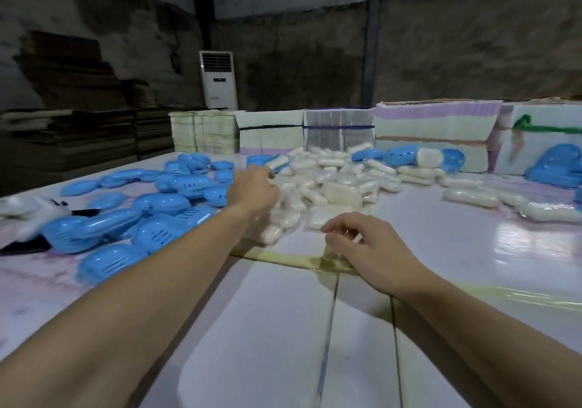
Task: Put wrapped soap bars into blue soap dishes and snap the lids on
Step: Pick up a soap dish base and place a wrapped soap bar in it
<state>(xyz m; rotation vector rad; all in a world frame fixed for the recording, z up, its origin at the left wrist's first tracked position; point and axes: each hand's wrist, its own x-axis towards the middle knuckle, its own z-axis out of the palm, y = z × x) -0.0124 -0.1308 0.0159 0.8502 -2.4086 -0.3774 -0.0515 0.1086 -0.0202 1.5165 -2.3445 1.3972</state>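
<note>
Nearest, at lower centre, the pale surface (283,329) is bare between the two forearms. Just above it, right of centre, the right hand (367,247) rests low with its fingers loosely curled; nothing shows in its grip, though clear wrapping lies under the fingertips. Further in, at centre, the left hand (253,188) stretches out to the near edge of the heap of wrapped soap bars (330,181); its fingers are hidden behind the back of the hand and blurred, so I cannot tell whether it has taken a bar or is only arriving.

To the left of the frame lies the spread of blue soap dishes (151,215), many looking already closed. Behind the heap, at upper centre and right, stand stacked cartons (437,124), with more blue pieces at far right.

The step in hand looks like fetching: picking a bar from the heap. The next move calls for one bar lifted free of its neighbours, an open dish brought close, and the bar seated flat so the lid can snap down evenly.
</note>
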